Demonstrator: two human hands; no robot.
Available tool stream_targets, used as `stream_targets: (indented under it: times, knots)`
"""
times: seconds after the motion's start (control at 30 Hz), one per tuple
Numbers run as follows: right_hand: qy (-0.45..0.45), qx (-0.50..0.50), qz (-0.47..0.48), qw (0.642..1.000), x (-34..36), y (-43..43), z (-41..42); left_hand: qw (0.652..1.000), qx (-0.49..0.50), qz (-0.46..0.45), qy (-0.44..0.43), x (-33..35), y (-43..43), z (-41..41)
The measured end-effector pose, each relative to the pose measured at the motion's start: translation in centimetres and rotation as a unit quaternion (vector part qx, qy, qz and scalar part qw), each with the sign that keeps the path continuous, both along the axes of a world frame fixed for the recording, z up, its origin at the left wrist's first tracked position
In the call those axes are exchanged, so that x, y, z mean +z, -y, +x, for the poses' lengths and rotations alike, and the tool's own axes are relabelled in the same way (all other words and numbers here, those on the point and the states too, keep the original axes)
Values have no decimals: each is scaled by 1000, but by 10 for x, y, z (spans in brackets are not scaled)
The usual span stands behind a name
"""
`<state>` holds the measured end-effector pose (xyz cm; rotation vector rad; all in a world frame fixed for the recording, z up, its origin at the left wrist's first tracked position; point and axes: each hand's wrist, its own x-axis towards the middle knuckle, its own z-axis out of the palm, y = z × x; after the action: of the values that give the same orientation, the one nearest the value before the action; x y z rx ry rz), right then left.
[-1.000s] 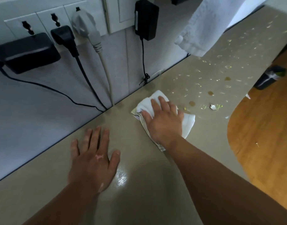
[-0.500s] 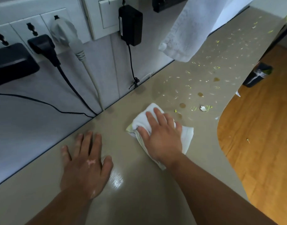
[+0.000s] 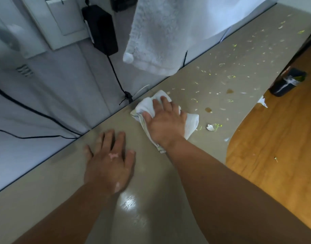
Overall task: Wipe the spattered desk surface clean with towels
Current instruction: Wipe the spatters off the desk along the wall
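Right grip (image 3: 164, 120): palm down on a folded white towel (image 3: 192, 122), fingers spread and nearly straight, pressing the cloth to the desk (image 3: 168, 199). No pinch or curl around the cloth can be made out.

Left grip (image 3: 109, 162): flat on bare desk, fingers spread, holding nothing. It sits near the folded white towel on its left, not touching it.

Folded white towel: lies on the desk close to the back edge, where the desk meets the wall panel (image 3: 45, 95). It is bunched under the fingertips, and a discoloured edge shows beside the wrist.

Spatter: yellow-green flecks (image 3: 217, 125) and brown drops (image 3: 208, 110) are scattered over the desk to the right of the towel and beyond it. A white shard (image 3: 210, 127) lies near the towel's right corner.

Hanging white towel (image 3: 156, 36): fluffy, draped down over the wall panel, with its lower hem just above the desk.

Black adapter (image 3: 100, 29): mounted on the wall, its cable (image 3: 116, 74) running down to the desk's back edge.

Wooden floor (image 3: 274, 147): visible past the desk's curved front edge, with a dark bin (image 3: 286, 81) standing on it.
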<state>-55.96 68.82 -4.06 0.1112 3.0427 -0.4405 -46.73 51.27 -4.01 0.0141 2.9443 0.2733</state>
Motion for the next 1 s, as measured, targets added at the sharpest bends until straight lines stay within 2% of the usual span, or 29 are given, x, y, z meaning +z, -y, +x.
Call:
stream_targets:
  times: [0.13, 0.27, 0.4, 0.67, 0.83, 1.0]
  knots:
    - [-36, -13, 22, 999, -8, -13, 63, 1000, 20, -6, -22, -3, -16, -25]
    - [-56, -30, 57, 996, -16, -26, 109, 999, 50, -15, 3, -11, -24, -34]
    - [-41, -33, 52, 997, -12, -26, 94, 998, 54, -35, -7, -12, -25, -34]
    - [-3, -29, 7, 1000, -3, -39, -10, 998, 56, -40, -3, -8, -25, -34]
    - [-20, -20, 1, 1000, -6, -51, 20, 998, 52, -33, -14, -7, -26, -33]
    - [-96, -40, 23, 994, -15, -90, 77, 997, 49, -51, -4, -9, -25, -35]
